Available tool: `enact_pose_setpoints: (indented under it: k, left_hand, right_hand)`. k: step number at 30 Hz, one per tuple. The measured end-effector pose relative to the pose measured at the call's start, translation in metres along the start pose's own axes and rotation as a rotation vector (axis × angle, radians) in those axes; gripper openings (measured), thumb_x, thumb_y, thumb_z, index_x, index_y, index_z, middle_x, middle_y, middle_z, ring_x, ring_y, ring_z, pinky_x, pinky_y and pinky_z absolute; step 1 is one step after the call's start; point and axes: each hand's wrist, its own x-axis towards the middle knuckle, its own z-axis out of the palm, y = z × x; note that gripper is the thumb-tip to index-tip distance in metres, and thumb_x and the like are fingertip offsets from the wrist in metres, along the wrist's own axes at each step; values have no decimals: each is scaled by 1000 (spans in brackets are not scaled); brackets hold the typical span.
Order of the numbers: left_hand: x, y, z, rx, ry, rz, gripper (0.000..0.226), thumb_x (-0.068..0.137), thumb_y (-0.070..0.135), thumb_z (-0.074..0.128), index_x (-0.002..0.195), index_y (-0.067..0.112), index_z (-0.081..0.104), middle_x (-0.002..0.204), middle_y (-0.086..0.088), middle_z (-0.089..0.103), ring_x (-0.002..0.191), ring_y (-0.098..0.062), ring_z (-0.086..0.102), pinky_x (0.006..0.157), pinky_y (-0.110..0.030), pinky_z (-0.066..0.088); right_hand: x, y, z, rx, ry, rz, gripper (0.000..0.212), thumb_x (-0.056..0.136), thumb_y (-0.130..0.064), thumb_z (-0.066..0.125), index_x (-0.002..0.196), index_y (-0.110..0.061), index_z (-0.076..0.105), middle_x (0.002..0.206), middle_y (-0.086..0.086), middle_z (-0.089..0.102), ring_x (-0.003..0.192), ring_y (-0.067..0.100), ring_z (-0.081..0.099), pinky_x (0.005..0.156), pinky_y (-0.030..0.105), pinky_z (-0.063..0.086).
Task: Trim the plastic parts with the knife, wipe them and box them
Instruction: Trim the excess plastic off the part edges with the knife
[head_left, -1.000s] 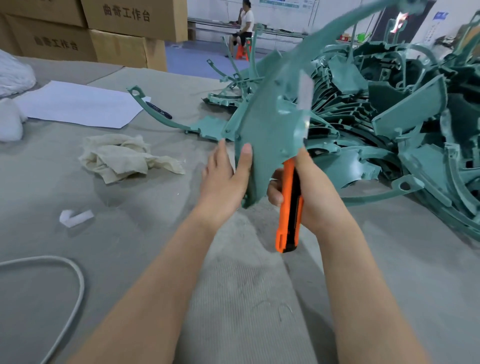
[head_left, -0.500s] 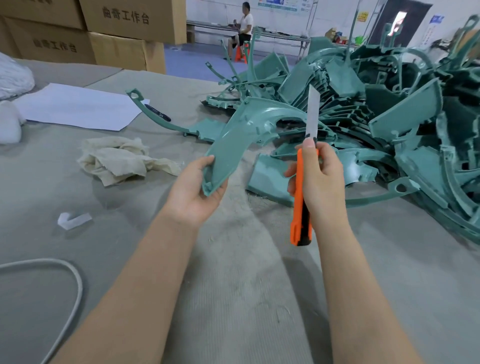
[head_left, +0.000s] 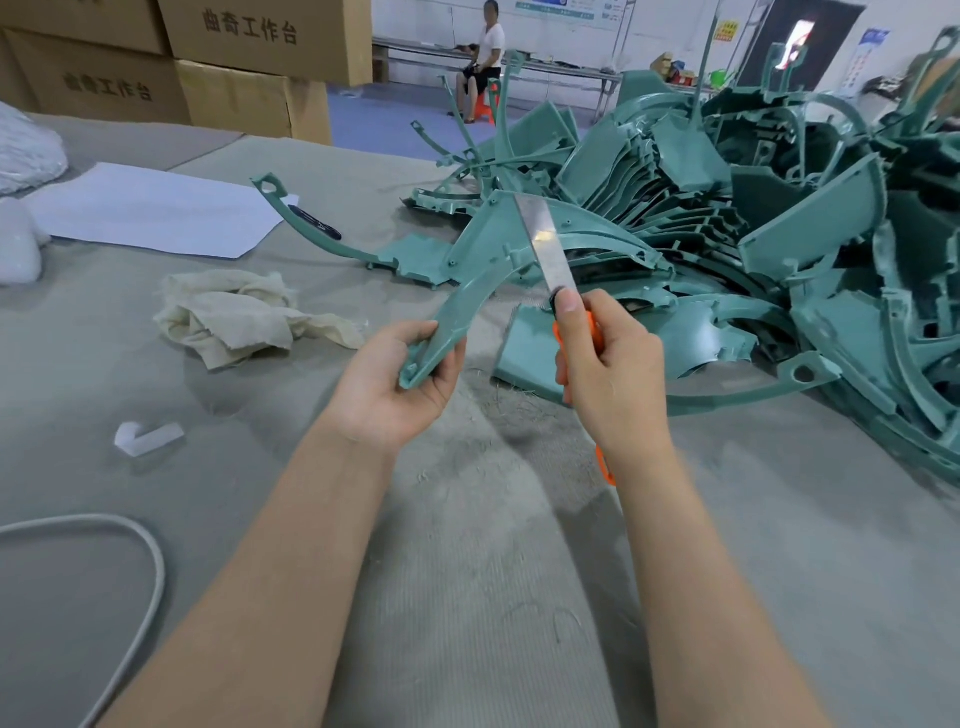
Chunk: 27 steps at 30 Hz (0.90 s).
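Note:
My left hand (head_left: 395, 384) grips the lower end of a curved teal plastic part (head_left: 483, 265), which arcs up and to the right over the table. In my right hand (head_left: 608, 374) I hold an orange utility knife (head_left: 553, 254) with its long blade out. The blade points up and left and lies across the part near its bend. My right thumb presses along the knife's top by the blade base. A big heap of teal plastic parts (head_left: 753, 234) fills the right side of the table. A crumpled beige cloth (head_left: 234, 314) lies left of my left hand.
The grey felt-covered table (head_left: 467, 597) carries a white paper sheet (head_left: 150, 210), a black pen (head_left: 314, 222), a small white scrap (head_left: 145, 436) and a grey cable (head_left: 140, 571). Cardboard boxes (head_left: 234, 67) stand at the back left. A person (head_left: 483, 57) sits far behind.
The plastic part has come down from upright in front of my view to a lower, flatter pose. My right hand has tilted the knife so its blade crosses the part.

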Motion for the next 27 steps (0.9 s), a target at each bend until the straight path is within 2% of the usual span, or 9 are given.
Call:
enact_pose_setpoints:
  k: [6, 10, 14, 27]
  left_hand:
    - [0, 1, -1, 11, 12, -8, 15, 96, 4, 44, 107, -1, 54, 74, -10, 62, 50, -14, 64, 39, -15, 48]
    - [0, 1, -2, -5, 38, -7, 14, 96, 3, 45, 106, -1, 53, 76, -11, 62, 50, -15, 64, 39, -15, 47]
    - [0, 2, -2, 2, 48, 0, 15, 96, 3, 45, 107, -2, 53, 75, -11, 62, 49, -15, 64, 39, -16, 47]
    - [2, -1, -2, 30, 65, 14, 25, 96, 2, 44, 119, -4, 51, 78, -13, 63, 52, -15, 64, 38, -16, 47]
  right_hand:
    - [0, -1, 2, -57, 2, -39, 38, 95, -54, 43, 63, -32, 42, 58, 14, 45, 55, 34, 47, 53, 50, 45]
    - [0, 1, 4, -75, -11, -52, 38, 95, -53, 45, 60, -40, 40, 53, 4, 37, 54, 33, 44, 51, 48, 44]
    - [-1, 1, 4, -92, -6, -66, 35, 96, -51, 45, 62, -43, 43, 56, 8, 41, 55, 31, 45, 51, 47, 45]
    - [-2, 1, 2, -110, -7, -71, 37, 98, -47, 46, 64, -34, 41, 56, 14, 46, 55, 32, 48, 55, 47, 47]
